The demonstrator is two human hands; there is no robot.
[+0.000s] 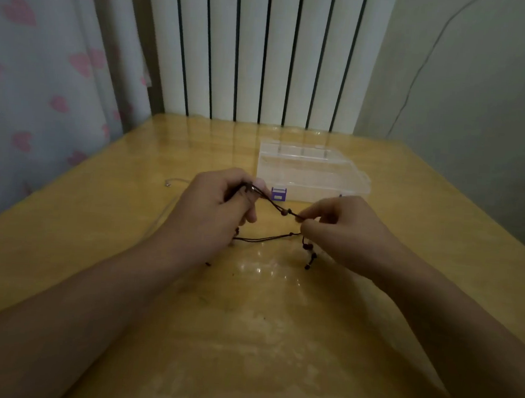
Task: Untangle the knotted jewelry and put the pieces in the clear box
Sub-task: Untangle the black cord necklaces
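Head view: cord jewelry [280, 211] stretched between hands [220, 201].

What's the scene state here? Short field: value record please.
left hand: grips dark beaded cord
right hand: pinches the cord's other end
cord: stretched between the hands, lower strand sagging, beaded ends dangling
clear box: on the wooden table behind the hands, purple latch; no jewelry visible inside
thin wire piece: on table, left of left hand

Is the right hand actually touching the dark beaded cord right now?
Touching. The head view shows the right hand pinching the dark beaded cord at its fingertips, with the cord running taut up to the left hand, which grips the other end.
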